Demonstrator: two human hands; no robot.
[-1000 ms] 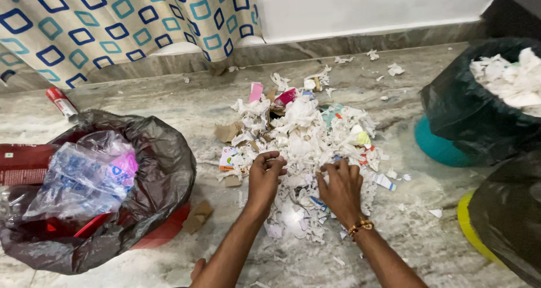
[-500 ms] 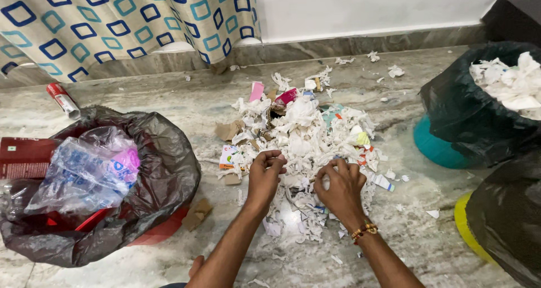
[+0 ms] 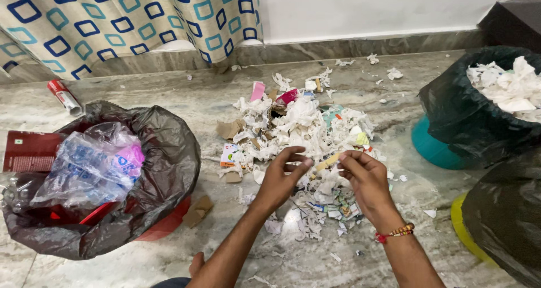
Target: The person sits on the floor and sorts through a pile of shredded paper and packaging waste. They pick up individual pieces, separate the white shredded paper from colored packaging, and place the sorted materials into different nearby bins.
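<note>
The right hand [image 3: 366, 178] pinches a small tan stick [image 3: 327, 163] above the paper-scrap pile [image 3: 304, 133] on the floor, lifted clear to separate it. The left hand [image 3: 282, 178] hovers beside it, grip loosely curled and empty. Black-lined bins flank the pile: plastic wrappers [image 3: 84, 170] left, white paper [image 3: 507, 88] right (nearly full).

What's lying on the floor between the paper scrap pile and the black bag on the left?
In the head view, between the scrap pile and the left black bag, the marble floor holds brown cardboard pieces.
</note>
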